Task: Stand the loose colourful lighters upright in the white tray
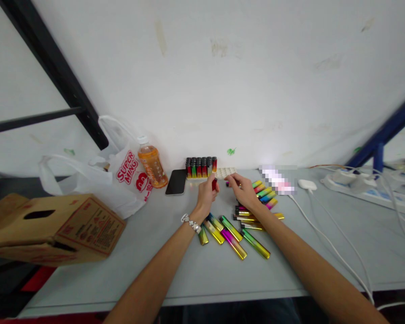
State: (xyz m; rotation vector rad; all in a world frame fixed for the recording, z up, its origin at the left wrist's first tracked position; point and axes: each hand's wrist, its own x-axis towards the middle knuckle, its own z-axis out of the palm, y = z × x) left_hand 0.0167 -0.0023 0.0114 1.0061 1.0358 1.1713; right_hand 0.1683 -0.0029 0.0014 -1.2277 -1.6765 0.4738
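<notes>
The left hand (206,193), just in front of the tray (226,172), is closed around a red lighter (214,183). The right hand (243,191) is in front of the tray and to its right, thumb and fingers drawn narrow; a dark end shows by the fingertips, but I cannot tell whether they grip it. Upright lighters (200,167) stand in close rows, seemingly in the tray's left part, while the loose lighters (234,243) lie fanned in front of the tray and toward its right. The standing rows look the likeliest to suffer: a knuckle or the red lighter catching one could tip it into its neighbours. The right forearm passes over the loose lighters, so lowering it might drag some out of place, and the bracelet (191,223) could brush the nearest ones. A sweep to the left of the tray might nudge the phone (176,182) or, beyond it, topple the bottle (152,163).
</notes>
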